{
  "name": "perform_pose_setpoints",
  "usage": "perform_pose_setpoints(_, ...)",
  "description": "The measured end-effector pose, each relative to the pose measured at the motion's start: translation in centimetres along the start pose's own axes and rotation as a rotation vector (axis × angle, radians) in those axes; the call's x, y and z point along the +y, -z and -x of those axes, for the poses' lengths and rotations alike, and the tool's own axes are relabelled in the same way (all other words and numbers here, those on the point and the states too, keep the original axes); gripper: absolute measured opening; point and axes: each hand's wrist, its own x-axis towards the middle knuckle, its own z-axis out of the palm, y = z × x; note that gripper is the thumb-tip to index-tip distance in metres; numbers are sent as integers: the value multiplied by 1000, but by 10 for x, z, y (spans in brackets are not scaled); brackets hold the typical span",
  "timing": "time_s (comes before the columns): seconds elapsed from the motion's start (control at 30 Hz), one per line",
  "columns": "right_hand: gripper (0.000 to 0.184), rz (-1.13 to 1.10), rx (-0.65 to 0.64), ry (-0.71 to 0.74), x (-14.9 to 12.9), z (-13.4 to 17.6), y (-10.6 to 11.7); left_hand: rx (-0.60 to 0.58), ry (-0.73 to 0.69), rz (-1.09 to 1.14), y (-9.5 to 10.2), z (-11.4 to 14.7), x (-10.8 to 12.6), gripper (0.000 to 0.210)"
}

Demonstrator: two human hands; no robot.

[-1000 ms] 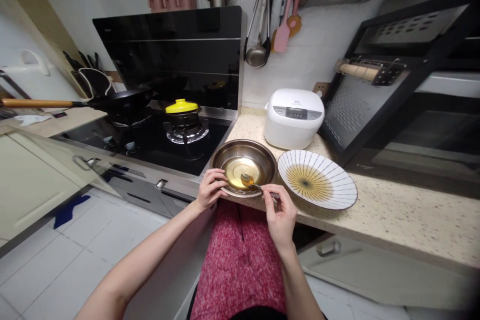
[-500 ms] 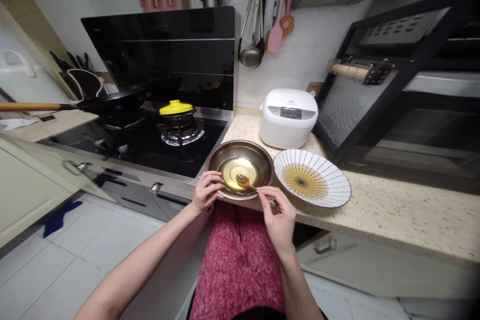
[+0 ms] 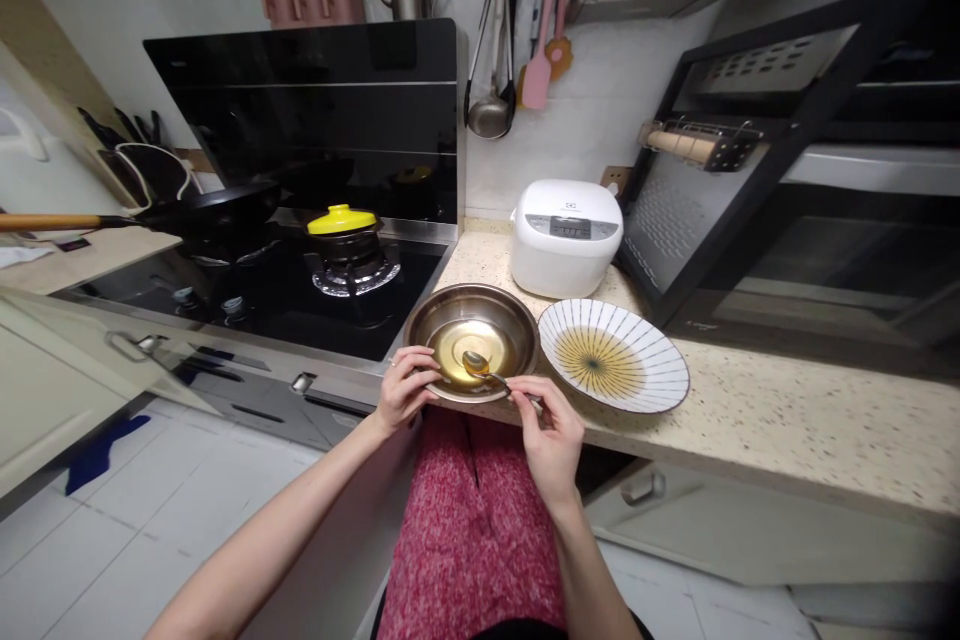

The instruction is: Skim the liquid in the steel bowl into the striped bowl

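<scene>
A metal bowl (image 3: 517,320) with a golden liquid (image 3: 457,342) in it stands at the counter's front edge. My left hand (image 3: 405,387) grips the bowl's rim on its left side, fingers over the edge. My right hand (image 3: 551,430) pinches the handle of a spoon (image 3: 475,361), whose head is inside the bowl at the liquid. To the right of the bowl lies a striped white plate (image 3: 664,365) with a yellowish, dark-centred middle, close beside my right hand.
Behind the plate sits a white rice cooker (image 3: 566,255). On the left, the gas stove (image 3: 300,320) carries a yellow-lidded pot (image 3: 341,220) and a black wok (image 3: 210,210) with a wooden handle. A dark rack (image 3: 675,190) stands at the right; utensils hang on the wall.
The view has shifted slightly, so everything appears a little further left. Both hands keep their holds, and the spoon stays in the bowl with almost no movement.
</scene>
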Motion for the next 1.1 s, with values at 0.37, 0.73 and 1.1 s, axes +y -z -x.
perform_pose_setpoints(0.37,13,-57,60,35,9,4,-2,-4,10,24,0,-1,0,31)
perform_pose_setpoints(0.73,11,-50,182,63,-3,-1,2,-13,33,16,0,0,-2,33)
perform_pose_setpoints(1.1,8,-31,400,62,-14,-17,18,-10,27,9,0,-3,-1,35)
